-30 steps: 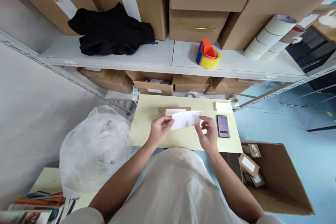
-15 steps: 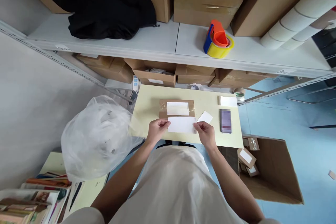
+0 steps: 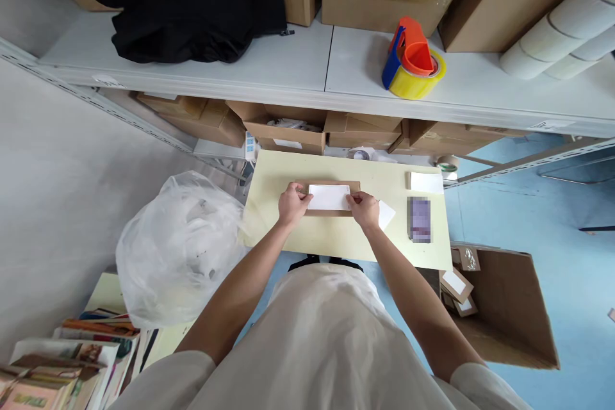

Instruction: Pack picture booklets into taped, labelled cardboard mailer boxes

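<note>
A white label (image 3: 329, 198) is stretched between my two hands, over the top of a small cardboard box (image 3: 331, 212) on the pale yellow table (image 3: 269, 230). My left hand (image 3: 293, 204) pinches the label's left end, and the right end is between the thumb and fingers of my right hand (image 3: 364, 209). Whether the label touches the box all along cannot be made out. Just right of my right hand lies a white slip of paper (image 3: 385, 214). Farther right are a blurred purple item (image 3: 419, 220) and a stack of white labels (image 3: 426, 182).
A shelf (image 3: 288, 70) behind the table bears a tape dispenser (image 3: 414, 64), black clothing (image 3: 187, 6) and label rolls (image 3: 552, 32). Left of the table is a clear plastic bag (image 3: 177, 256). A large open carton (image 3: 514, 307) with small boxes stands at right.
Both hands have moved forward, away from my body, carrying the label from the box's near edge to over its top. It now covers the white patch seen there before.
</note>
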The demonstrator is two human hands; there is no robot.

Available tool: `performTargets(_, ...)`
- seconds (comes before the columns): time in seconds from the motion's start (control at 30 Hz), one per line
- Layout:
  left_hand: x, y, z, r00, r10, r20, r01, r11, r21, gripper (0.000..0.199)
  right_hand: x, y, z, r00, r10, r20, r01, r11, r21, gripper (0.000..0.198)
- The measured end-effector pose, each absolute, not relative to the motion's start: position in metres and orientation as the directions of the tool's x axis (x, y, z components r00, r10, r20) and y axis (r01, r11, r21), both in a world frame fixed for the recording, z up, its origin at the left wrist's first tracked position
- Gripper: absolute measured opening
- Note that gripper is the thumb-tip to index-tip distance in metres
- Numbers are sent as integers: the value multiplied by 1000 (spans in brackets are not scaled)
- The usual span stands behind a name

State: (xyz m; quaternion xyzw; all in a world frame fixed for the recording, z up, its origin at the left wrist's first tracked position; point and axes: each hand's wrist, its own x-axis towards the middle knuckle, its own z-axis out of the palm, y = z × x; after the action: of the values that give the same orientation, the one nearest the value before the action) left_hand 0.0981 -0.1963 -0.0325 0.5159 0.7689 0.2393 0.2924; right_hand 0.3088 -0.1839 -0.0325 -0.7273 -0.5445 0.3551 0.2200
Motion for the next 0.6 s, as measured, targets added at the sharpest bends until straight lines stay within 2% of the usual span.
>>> performTargets(0.17, 102, -193, -35, -305, 932, -196, 711, 360, 604, 35, 304, -182, -38, 163, 949, -270, 704, -304, -642, 20)
performTargets(0.33, 103, -184, -28, -337, 908, -250, 768, 418, 484, 50, 297, -178, -34, 136, 956, -261, 843, -250, -477, 19)
performTargets(0.43, 93, -181, -27, -367, 889, -274, 799, 452, 396, 64, 302, -177, -33, 127, 947, -294, 891, -238, -385, 37)
performTargets(0.53, 81, -187, -27, -332, 907, -258, 809, 414, 417, 61, 316, -181, -34, 88, 957, -275, 885, -202, -420, 42)
performTargets(0.6, 79, -195, -27, -238, 960, -148, 852, 280, 442, 45, 320, -189, -35, 37, 990, -139, 872, -100, -480, 37)
